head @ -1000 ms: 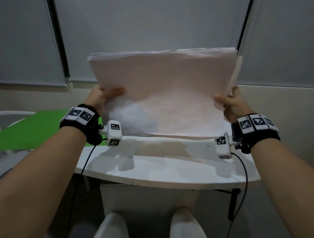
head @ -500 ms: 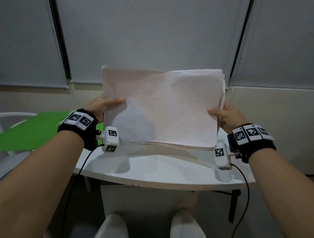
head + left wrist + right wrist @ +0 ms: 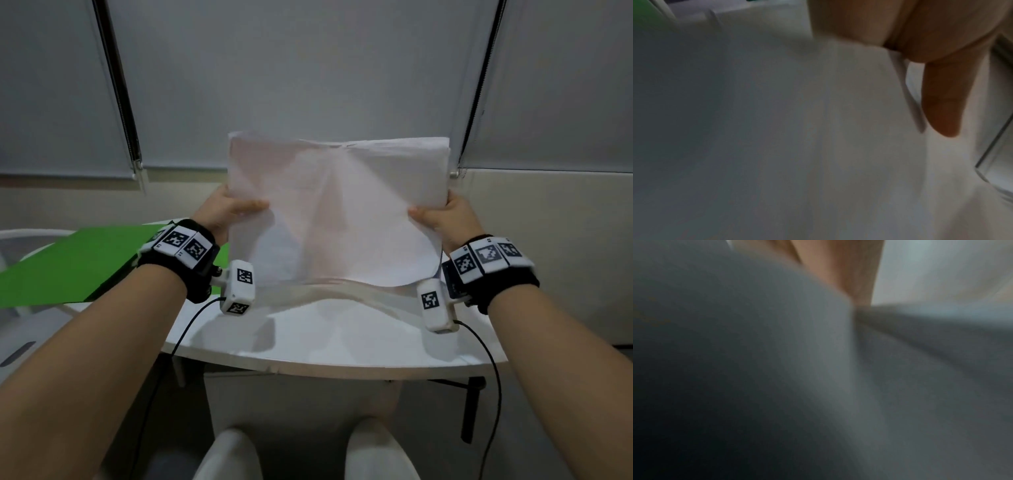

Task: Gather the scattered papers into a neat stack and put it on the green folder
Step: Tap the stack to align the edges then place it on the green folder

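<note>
A stack of white papers (image 3: 337, 212) stands upright on its lower edge on the white table (image 3: 329, 339). My left hand (image 3: 227, 207) grips the stack's left edge, thumb on the near face. My right hand (image 3: 442, 214) grips the right edge the same way. The bottom right corner of the papers bows outward. The green folder (image 3: 73, 263) lies flat on the table to the left, behind my left wrist. In the left wrist view the papers (image 3: 787, 129) fill the frame, with the thumb lying on them. The right wrist view is blurred; the papers (image 3: 797, 369) cover most of it.
The table's curved front edge (image 3: 342, 368) runs below my wrists. Grey window blinds and a beige wall stand behind the table. White chairs sit at the far left (image 3: 13, 240). Cables hang from both wrist cameras.
The stack has come down from in front of my face until its lower edge meets the table. Both hands kept their grip and dropped with it.
</note>
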### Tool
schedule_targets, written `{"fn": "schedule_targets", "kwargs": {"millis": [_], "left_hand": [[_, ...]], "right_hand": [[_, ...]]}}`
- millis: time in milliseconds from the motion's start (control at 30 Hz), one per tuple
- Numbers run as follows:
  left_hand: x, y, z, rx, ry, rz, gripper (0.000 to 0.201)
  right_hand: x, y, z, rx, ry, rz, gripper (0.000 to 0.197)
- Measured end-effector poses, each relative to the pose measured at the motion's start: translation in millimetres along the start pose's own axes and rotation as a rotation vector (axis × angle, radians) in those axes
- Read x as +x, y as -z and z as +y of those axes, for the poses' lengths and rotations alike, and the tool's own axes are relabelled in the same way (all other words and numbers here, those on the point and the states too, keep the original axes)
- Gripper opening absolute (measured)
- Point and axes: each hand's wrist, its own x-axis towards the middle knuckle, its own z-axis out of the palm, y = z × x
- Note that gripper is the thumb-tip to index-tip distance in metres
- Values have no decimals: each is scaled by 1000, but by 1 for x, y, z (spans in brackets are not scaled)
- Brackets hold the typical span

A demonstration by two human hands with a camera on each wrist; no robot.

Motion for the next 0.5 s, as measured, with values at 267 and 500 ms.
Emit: {"fn": "schedule_targets", "kwargs": {"millis": [267, 500], "left_hand": [[3, -11, -9, 42, -171, 149, 32], [-14, 9, -46, -13, 32, 57, 48]], "right_hand": [[-3, -7, 4, -97, 154, 96, 31], [-16, 13, 38, -65, -115, 0, 40]]}}
